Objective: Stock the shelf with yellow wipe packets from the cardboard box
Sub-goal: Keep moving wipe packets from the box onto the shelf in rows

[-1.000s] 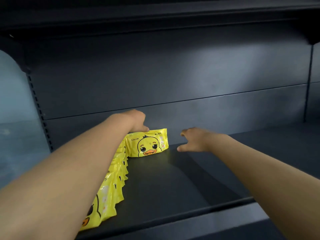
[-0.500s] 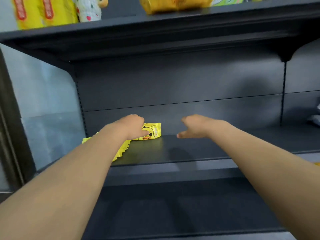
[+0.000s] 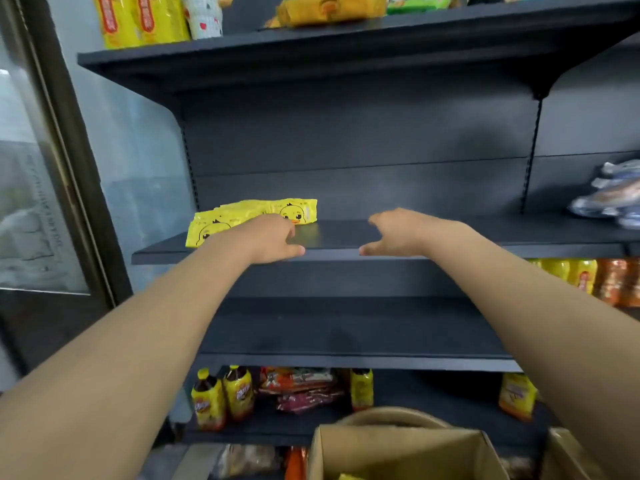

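A row of yellow wipe packets [image 3: 239, 216] with a duck print stands along the left end of the dark middle shelf [image 3: 467, 249]. My left hand [image 3: 273, 239] hovers over the shelf's front edge, just in front of the row, fingers relaxed and holding nothing. My right hand [image 3: 398, 233] is beside it to the right, also relaxed and holding nothing. The cardboard box [image 3: 405, 452] stands open at the bottom of the view, below my arms, with a bit of yellow showing inside.
A top shelf [image 3: 311, 43] carries yellow and green packs. Bagged goods [image 3: 613, 195] lie at the right end of the middle shelf. Bottles [image 3: 221, 398] and snack packs sit on the lowest shelf. A glass door [image 3: 45, 202] stands to the left.
My left hand has let go of the rearmost packet and both hands have drawn back to the shelf's front edge. The view has pulled away, showing more shelves and the box.
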The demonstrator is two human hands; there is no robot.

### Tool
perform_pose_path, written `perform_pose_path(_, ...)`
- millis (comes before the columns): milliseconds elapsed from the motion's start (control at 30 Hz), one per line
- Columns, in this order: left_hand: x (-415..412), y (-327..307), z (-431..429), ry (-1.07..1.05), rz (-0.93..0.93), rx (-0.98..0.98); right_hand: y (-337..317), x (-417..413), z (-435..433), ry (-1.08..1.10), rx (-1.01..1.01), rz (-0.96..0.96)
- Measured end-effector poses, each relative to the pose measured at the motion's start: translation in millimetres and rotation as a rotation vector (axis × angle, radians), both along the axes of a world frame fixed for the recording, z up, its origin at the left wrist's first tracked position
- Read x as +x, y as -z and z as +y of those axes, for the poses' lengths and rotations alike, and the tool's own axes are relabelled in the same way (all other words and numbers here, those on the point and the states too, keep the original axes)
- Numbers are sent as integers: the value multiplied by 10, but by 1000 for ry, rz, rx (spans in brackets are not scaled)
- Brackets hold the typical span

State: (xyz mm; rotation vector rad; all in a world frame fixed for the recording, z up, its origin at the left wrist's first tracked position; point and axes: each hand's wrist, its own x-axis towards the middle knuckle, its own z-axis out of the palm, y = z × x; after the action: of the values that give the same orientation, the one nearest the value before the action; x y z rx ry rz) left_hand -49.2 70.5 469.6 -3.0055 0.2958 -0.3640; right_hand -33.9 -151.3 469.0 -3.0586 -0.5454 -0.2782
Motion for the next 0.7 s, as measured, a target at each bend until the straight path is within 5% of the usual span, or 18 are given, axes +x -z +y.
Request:
perform_pose_path(400,-1022,1730,-677,-14,297,-86,1754,-846,-768,-59,-79,359)
perform_pose_path(700,-787,3425,-1240,-117,534,-219,3575,-537,-1247,-93,-124,678)
